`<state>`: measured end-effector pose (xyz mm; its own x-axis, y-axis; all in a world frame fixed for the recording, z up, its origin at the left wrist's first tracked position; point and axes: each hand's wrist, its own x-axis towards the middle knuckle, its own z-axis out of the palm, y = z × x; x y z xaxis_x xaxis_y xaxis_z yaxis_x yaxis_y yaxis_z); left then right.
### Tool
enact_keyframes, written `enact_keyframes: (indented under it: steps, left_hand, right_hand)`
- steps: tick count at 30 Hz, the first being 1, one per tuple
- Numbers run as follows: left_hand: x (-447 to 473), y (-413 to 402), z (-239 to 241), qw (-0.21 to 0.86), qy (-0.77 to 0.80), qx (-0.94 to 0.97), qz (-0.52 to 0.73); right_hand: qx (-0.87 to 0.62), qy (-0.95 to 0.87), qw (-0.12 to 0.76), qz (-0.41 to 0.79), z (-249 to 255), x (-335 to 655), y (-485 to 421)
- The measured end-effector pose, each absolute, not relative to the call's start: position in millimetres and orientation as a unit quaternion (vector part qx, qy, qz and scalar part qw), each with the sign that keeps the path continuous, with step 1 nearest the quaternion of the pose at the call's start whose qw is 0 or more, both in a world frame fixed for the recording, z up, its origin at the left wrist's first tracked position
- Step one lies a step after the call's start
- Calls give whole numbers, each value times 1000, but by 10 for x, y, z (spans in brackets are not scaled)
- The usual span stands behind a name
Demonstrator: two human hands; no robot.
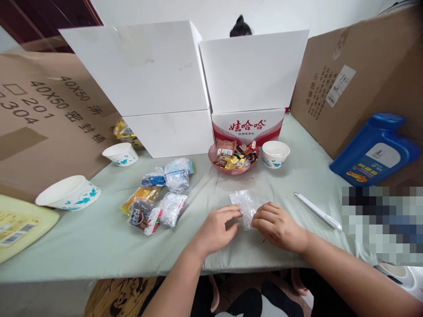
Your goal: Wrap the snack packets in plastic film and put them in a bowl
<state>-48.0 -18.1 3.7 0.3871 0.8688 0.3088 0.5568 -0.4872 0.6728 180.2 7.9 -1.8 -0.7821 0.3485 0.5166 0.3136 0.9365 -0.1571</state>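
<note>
A small, crinkled clear plastic bag [243, 203] lies on the table between my two hands. My left hand [218, 228] has curled fingers whose tips pinch the bag's left edge. From the other side, my right hand [280, 226] is closed on its right edge, palm down. Whether anything is inside the bag, I cannot tell. Just beyond it stands a pink glass bowl [231, 169] heaped with wrapped snacks [236, 154]. Several packets in clear wrapping are piled to the left, among them a white packet [172, 208] and an orange-yellow packet [140, 198].
White boxes [165, 132] wall off the back, and cardboard boxes [42, 110] [357, 79] flank both sides. Paper bowls [71, 193] [276, 154] stand left and right. A white slim utility knife [317, 210] lies right, near a blue jug [373, 149]. A person's hair shows behind the boxes.
</note>
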Motion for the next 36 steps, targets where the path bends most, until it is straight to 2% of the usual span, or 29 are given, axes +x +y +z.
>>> enact_keyframes:
  steps: [5,11,15,18,21,25,29,32,36]
  left_hand:
    - [-585,-166,76,161,465,773,401]
    - [-397,-150,-22,152,405,860,269]
    - [-335,-152,-80,179,371,880,238]
    - [-333,-179,-75,218,362,875,236]
    - [-338,-202,-81,237,400,853,237]
    - [-329,-205,-107,254,426,835,238]
    - [-288,-196,-96,232,406,855,225]
    - [-243,-204,-89,196,413,864,212]
    - [-197,-221,-92,154,459,853,194]
  right_hand:
    - [-145,-966,215,11,-48,1766,19]
    - [-143,-974,168,53,-82,1718,-126]
    - [-157,-966,173,106,9,1779,-207]
    - [-224,-938,227,137,59,1839,-146]
    - [-359,-885,258,144,21,1853,12]
    - [-500,-844,165,103,-117,1770,182]
    - [-524,-842,118,54,-199,1690,197]
    - [-535,-834,130,29,-195,1712,187]
    - [-463,-851,247,0,-166,1783,191]
